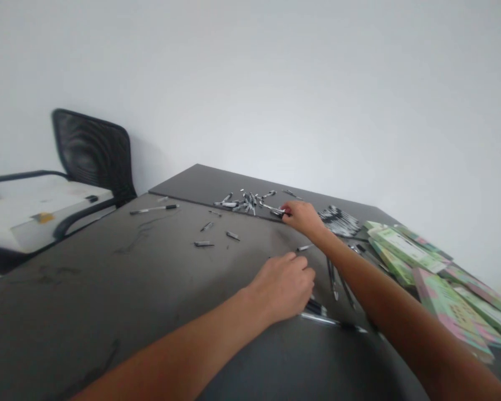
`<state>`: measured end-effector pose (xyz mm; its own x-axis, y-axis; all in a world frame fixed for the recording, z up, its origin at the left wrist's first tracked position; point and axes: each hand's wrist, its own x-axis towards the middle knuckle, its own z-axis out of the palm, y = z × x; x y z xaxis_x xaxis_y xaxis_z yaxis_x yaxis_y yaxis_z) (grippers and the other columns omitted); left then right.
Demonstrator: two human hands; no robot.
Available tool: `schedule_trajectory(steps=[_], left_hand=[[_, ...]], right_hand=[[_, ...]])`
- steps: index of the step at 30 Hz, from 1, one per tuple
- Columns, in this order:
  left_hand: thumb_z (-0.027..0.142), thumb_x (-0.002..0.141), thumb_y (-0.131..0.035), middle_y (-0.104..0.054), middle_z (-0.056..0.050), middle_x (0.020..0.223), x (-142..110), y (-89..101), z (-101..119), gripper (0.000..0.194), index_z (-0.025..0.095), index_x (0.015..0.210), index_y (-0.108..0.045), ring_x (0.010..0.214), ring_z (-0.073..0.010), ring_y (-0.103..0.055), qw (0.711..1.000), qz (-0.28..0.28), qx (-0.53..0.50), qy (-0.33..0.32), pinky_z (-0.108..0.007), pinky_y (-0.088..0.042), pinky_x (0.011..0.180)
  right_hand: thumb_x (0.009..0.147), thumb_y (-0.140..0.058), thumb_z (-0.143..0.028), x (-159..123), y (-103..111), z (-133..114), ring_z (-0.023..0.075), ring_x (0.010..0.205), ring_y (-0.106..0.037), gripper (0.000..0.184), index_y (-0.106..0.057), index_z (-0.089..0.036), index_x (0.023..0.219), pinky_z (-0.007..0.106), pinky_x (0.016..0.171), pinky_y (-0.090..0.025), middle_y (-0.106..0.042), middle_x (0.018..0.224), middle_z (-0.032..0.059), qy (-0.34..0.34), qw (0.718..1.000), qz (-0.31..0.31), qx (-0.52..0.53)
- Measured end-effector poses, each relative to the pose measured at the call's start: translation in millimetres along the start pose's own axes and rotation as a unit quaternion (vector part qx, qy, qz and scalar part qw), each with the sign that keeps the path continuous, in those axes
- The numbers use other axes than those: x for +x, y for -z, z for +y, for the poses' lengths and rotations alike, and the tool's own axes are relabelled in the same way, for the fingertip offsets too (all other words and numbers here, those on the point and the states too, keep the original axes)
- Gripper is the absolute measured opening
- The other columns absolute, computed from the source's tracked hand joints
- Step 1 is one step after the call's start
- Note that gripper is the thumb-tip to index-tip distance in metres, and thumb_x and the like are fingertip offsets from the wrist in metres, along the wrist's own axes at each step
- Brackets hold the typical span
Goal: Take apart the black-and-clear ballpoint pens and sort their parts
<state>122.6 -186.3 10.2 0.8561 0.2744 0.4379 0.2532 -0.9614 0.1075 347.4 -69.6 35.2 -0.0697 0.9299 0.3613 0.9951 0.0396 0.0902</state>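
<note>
Reaching to the far part of the table, my right hand [303,216] has its fingers closed on a clear pen with a dark end [271,209]. Just left of it lies a loose heap of pen parts [247,201]. My left hand [284,283] rests nearer, its fingers curled with their tips hidden. Whatever it holds, if anything, does not show. Close by its right side lie a clear pen with a black grip [323,319] and a dark pen piece [316,306]. More pens [333,278] lie under my right forearm.
A row of pens [340,221] lies beyond my right wrist. Green and pink cartons [446,309] are piled at the right. One pen [154,210] and several short pieces [204,243] are scattered on the dark table [142,289]. A black mesh chair [94,153] holds a white box [37,206].
</note>
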Motion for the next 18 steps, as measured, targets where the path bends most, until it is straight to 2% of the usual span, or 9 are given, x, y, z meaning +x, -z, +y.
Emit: schedule_trajectory(steps=[2,4,8,10,11,14,18], left_hand=[[0.026,0.107,-0.059,-0.072,-0.008,0.094,-0.3,1.3,-1.0,0.022,0.017,0.094,-0.073,0.096,-0.0279,-0.071,1.0,0.001,0.0,0.006,-0.04,-0.062,0.079],[0.026,0.108,-0.058,-0.072,-0.008,0.095,-0.7,2.4,-2.0,0.022,0.017,0.095,-0.074,0.096,-0.027,-0.071,1.0,0.005,0.001,0.011,-0.039,-0.062,0.081],[0.025,0.108,-0.058,-0.072,-0.006,0.094,-2.2,2.4,-1.4,0.023,0.019,0.093,-0.072,0.091,-0.0246,-0.071,1.0,0.015,-0.006,0.019,-0.038,-0.061,0.078],[0.026,0.108,-0.059,-0.071,-0.005,0.091,-3.6,0.4,0.5,0.022,0.02,0.09,-0.072,0.087,-0.0238,-0.07,0.999,0.033,-0.012,0.018,-0.037,-0.059,0.074],[0.026,0.107,-0.06,-0.071,-0.004,0.089,-4.4,-1.2,1.7,0.022,0.021,0.089,-0.071,0.085,-0.0233,-0.069,0.999,0.047,-0.015,0.02,-0.037,-0.058,0.072],[0.025,0.105,-0.064,-0.07,-0.002,0.084,-6.7,-7.5,3.9,0.019,0.023,0.087,-0.07,0.078,-0.0213,-0.068,0.996,0.088,-0.029,0.015,-0.035,-0.055,0.067],[0.027,0.105,-0.064,-0.069,-0.001,0.08,-8.0,-18.5,-2.7,0.023,0.025,0.082,-0.066,0.072,-0.0184,-0.068,0.992,0.126,-0.014,0.016,-0.032,-0.053,0.063]], right_hand=[[0.094,-0.065,-0.023,2.9,11.7,18.9,0.0248,0.114,-0.075,0.035,-0.077,-0.02,0.126,0.033,0.101,-0.052,-0.083,0.122,0.0093,-0.011,1.0,0.021,0.007],[0.096,-0.064,-0.022,2.9,26.9,49.9,0.024,0.114,-0.074,0.037,-0.074,-0.019,0.131,0.034,0.102,-0.053,-0.081,0.123,0.0101,-0.036,0.998,0.04,0.009],[0.102,-0.065,-0.024,-11.3,54.1,137.6,0.0237,0.11,-0.074,0.037,-0.069,-0.015,0.137,0.041,0.103,-0.056,-0.079,0.119,0.011,-0.121,0.992,0.044,-0.007],[0.104,-0.069,-0.033,-23.4,60.4,184.2,0.0241,0.108,-0.074,0.033,-0.069,-0.016,0.133,0.046,0.099,-0.06,-0.077,0.12,0.0098,-0.167,0.986,0.022,-0.019],[0.104,-0.07,-0.038,-29.2,61.3,206.1,0.0243,0.108,-0.074,0.034,-0.07,-0.017,0.131,0.047,0.096,-0.062,-0.075,0.125,0.0096,-0.187,0.982,0.007,-0.025],[0.104,-0.071,-0.039,-40.0,55.7,263.1,0.0252,0.112,-0.072,0.036,-0.069,-0.018,0.133,0.047,0.095,-0.063,-0.071,0.134,0.0109,-0.226,0.973,-0.044,-0.035],[0.104,-0.071,-0.039,-30.6,33.2,318.9,0.0263,0.115,-0.071,0.037,-0.069,-0.02,0.135,0.047,0.096,-0.063,-0.07,0.138,0.0113,-0.24,0.964,-0.107,-0.033]])
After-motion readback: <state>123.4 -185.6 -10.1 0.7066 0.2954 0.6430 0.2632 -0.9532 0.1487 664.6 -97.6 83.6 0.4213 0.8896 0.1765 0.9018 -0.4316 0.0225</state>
